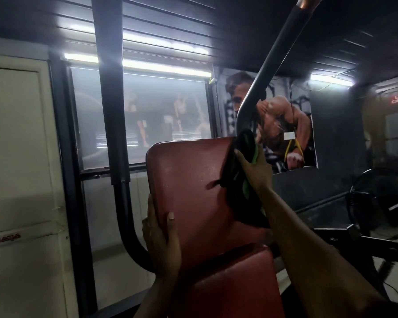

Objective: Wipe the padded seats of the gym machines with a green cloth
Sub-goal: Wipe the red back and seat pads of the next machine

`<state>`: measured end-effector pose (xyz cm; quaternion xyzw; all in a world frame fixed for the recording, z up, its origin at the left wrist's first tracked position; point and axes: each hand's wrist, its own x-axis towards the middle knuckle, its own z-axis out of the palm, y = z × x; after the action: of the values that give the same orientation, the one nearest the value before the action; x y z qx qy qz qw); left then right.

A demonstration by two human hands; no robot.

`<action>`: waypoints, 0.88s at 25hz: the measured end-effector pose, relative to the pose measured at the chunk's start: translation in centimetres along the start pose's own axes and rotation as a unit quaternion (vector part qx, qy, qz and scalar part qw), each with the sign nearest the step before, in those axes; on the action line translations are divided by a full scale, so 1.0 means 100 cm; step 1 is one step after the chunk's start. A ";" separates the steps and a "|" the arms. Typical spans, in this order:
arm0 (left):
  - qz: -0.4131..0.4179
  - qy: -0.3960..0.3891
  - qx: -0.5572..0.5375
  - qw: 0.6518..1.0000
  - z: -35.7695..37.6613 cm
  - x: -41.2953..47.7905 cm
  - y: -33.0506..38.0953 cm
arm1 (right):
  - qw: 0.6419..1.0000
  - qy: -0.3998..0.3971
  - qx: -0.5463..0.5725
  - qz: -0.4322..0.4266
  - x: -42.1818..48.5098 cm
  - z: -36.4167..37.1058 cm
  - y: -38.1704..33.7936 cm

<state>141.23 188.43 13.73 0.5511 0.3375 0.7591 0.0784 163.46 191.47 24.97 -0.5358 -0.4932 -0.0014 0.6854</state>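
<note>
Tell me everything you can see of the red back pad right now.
The back pad is an upright, slightly tilted red cushion with rounded corners and a smooth, vinyl-like, faintly speckled skin. It stands above the red seat, in front of a window. The left hand grips its lower left edge, thumb on the face. The right hand presses a dark and green cloth against its right side.

Back pad (189,180): red upholstery, plain. Seat pad (234,283): same red, plain. Cloth (241,177): mostly dark, near black in this light, with bright green edges. Machine frame post (112,111): black. Angled bar (269,60): black with a copper-coloured tip. Door (16,157): cream. Fan (381,203): black.
</note>
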 end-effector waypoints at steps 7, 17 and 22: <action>0.001 -0.006 -0.009 1.000 -0.001 -0.001 0.002 | 0.996 0.005 0.049 0.077 -0.067 -0.009 0.048; 0.008 -0.008 -0.014 1.000 -0.004 -0.002 0.005 | 0.975 0.062 0.005 0.214 -0.138 -0.001 0.066; 0.008 -0.015 -0.017 1.000 -0.003 -0.002 0.006 | 0.966 0.127 0.008 0.223 -0.166 0.018 0.055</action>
<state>141.18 187.68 13.86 0.5638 0.3193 0.7567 0.0871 156.68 186.39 9.60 -0.6220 -0.2700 0.0880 0.7297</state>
